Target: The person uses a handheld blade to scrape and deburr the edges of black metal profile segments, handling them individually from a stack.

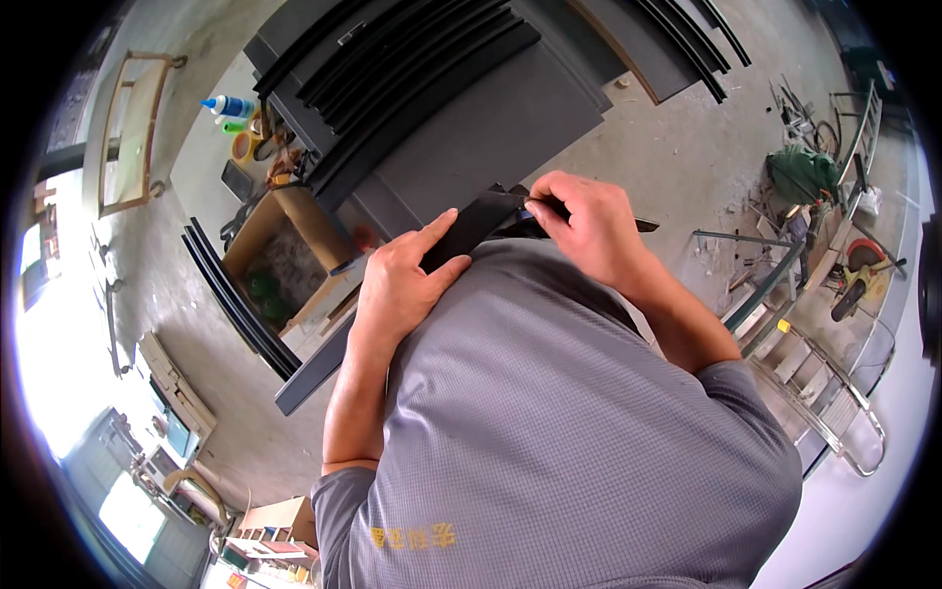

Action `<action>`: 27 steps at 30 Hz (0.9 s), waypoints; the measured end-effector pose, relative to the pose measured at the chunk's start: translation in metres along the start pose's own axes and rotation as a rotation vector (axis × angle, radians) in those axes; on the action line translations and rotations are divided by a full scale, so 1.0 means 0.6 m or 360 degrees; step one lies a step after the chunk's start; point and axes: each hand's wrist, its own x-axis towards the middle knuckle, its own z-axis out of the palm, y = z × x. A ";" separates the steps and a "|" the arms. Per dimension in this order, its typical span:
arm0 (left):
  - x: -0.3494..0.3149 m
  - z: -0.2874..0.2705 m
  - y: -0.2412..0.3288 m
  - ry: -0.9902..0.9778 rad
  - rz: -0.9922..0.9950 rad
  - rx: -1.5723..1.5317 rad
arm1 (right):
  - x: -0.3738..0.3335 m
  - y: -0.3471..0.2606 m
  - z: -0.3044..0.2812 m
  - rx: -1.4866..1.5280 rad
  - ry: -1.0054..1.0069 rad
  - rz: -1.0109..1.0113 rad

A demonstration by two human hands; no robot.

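Observation:
A long dark grey strip [319,376] runs slantwise in front of my body, from the lower left up to its end near my right hand. My left hand [400,280] grips it, thumb on the near side and fingers over the far side. Up at the far end, my right hand [594,224] is closed in a pinch, touching the strip's end. What the pinch holds is dark and too small to make out. Just right of that hand a dark pointed piece [645,226] shows, partly hidden by the wrist.
Ahead is a dark board surface [471,128] with several long black strips [402,64] on it. Left stand a blue-capped bottle [230,105], tape rolls [242,147] and an open cardboard box [255,231]. A metal ladder [829,393] and clutter lie right.

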 end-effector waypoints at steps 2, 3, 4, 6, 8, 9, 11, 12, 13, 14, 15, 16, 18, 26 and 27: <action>-0.001 0.000 -0.001 0.0001 -0.0018 -0.0050 | 0.000 0.009 0.008 -0.0082 -0.0010 -0.0074; -0.003 0.001 -0.005 0.0026 0.0013 -0.0024 | 0.001 0.015 0.012 -0.0126 -0.0014 -0.0114; -0.005 0.004 -0.011 0.0051 0.0043 0.0002 | 0.005 0.026 0.013 -0.0177 0.0055 -0.0091; -0.008 0.005 -0.017 0.0084 0.0073 0.0011 | 0.021 0.040 0.012 -0.0276 0.0187 -0.0047; -0.009 0.004 -0.019 0.0099 0.0075 -0.0025 | 0.016 0.021 0.008 -0.0081 0.0064 -0.0025; -0.009 0.005 -0.020 0.0112 0.0084 -0.0036 | 0.014 0.011 0.006 0.0014 0.0007 -0.0004; -0.011 0.006 -0.023 0.0140 0.0100 -0.0059 | 0.016 0.012 0.013 -0.0011 -0.0029 -0.0078; -0.012 0.002 -0.020 0.0122 0.0059 -0.0062 | 0.021 0.020 0.016 -0.0065 0.0005 -0.0066; -0.016 -0.005 -0.015 0.0104 0.0017 -0.0065 | 0.029 0.030 0.018 -0.0119 0.0039 -0.0054; -0.021 -0.010 -0.012 0.0087 -0.0025 -0.0069 | 0.037 0.044 0.015 -0.0272 0.0065 -0.0038; -0.025 -0.013 -0.014 0.0082 -0.0004 -0.0077 | 0.037 0.038 0.014 -0.0065 0.0018 0.0031; -0.030 -0.017 -0.017 0.0077 0.0017 -0.0084 | 0.035 0.027 0.009 0.0141 -0.0029 0.0099; -0.040 -0.022 -0.021 0.0074 0.0039 -0.0097 | 0.034 0.001 0.002 0.0510 -0.0139 0.0188; -0.063 -0.025 -0.035 0.0106 0.0102 -0.0083 | 0.044 0.016 0.018 0.0041 -0.0142 -0.0015; -0.063 -0.024 -0.038 0.0116 0.0129 -0.0104 | 0.041 0.012 0.019 0.0287 -0.0235 0.0043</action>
